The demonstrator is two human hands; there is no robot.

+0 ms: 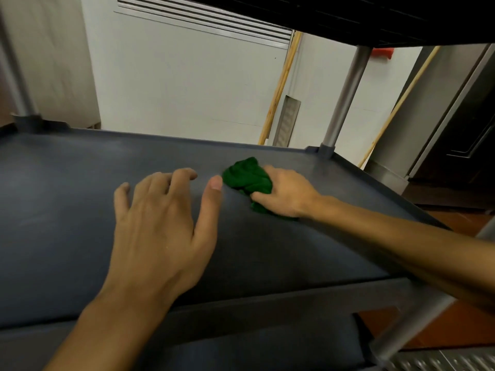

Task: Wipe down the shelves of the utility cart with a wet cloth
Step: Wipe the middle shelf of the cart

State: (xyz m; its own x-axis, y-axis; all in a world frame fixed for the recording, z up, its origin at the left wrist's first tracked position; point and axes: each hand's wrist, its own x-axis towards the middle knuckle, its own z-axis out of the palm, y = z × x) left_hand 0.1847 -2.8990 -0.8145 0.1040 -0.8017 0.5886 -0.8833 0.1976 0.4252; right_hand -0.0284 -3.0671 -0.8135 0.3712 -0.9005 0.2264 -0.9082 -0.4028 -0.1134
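The dark grey middle shelf (67, 210) of the utility cart fills the view. A bunched green cloth (247, 178) lies on it near the far right corner. My right hand (286, 194) grips the cloth and holds it against the shelf surface. My left hand (160, 226) hovers or rests over the shelf's middle with fingers spread and relaxed, holding nothing. The thumb of that hand points toward the cloth. A lower shelf (241, 352) shows beneath the front edge.
The black upper shelf (375, 17) hangs overhead at the top right. Grey metal posts (345, 100) stand at the corners. Behind the cart are a white wall with a vent (203, 20), two wooden handles (278, 89) and a steel cabinet (455, 116).
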